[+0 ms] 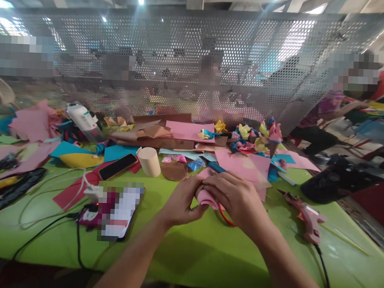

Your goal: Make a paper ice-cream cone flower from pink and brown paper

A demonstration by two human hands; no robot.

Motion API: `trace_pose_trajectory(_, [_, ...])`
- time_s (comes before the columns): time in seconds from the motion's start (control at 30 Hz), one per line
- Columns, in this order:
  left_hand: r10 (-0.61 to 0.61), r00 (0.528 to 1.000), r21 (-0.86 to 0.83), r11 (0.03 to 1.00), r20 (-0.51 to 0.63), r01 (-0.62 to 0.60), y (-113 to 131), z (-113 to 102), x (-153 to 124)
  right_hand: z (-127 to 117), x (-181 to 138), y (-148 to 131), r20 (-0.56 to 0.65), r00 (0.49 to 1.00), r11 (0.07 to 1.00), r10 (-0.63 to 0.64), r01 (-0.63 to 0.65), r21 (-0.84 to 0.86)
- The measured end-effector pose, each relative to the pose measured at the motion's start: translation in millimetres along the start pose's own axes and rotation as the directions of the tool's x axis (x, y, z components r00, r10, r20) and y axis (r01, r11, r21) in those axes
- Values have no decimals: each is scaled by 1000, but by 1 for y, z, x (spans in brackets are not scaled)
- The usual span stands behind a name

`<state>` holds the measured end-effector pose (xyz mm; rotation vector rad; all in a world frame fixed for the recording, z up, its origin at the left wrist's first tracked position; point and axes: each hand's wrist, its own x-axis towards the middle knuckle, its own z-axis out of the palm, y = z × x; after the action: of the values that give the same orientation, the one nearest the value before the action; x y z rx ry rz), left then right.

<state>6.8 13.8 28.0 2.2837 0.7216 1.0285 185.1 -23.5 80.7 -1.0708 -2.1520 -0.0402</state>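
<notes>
Both of my hands are closed around a rolled piece of pink paper (208,198) above the middle of the green table. My left hand (183,201) grips it from the left, its thumb below the roll. Over the top and right side curl the fingers of my right hand (236,197). The roll's curled end faces me; the rest is hidden by my fingers. Under my right hand, a red-orange handle (224,216) curves out, and what it belongs to is covered. A beige roll (149,162) stands beyond my left hand.
A glue gun (308,219) with its cord lies on the right, near a dark bottle (328,179). Phones (118,166), a purple power adapter (91,214) and cables are on the left. Coloured paper (242,165) and paper flowers (273,135) line the back before a perforated metal screen (183,63).
</notes>
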Motion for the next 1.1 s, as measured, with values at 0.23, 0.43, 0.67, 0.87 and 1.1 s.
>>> trace_pose_trajectory(0.23, [-118, 993, -211, 971, -28, 109, 4, -3, 0, -5, 2, 1, -61, 970, 960, 236, -223, 168])
trace_pose_trajectory(0.43, [-211, 977, -356, 914, -1, 197, -14, 2, -4, 1, 3, 4, -66, 954, 930, 292, -266, 255])
trace_pose_trajectory(0.67, [-415, 909, -644, 707, -43, 293, -40, 14, -9, 8, 0, 8, -35, 962, 898, 270, -238, 370])
trace_pose_trajectory(0.87, [-523, 851, -703, 621, -42, 347, -36, 15, -10, 21, -2, 5, -58, 988, 937, 141, -115, 329])
trace_pose_trajectory(1.1, [-487, 873, -616, 681, 23, 396, -17, 6, -5, 26, -2, 3, -4, 994, 982, 106, -104, 160])
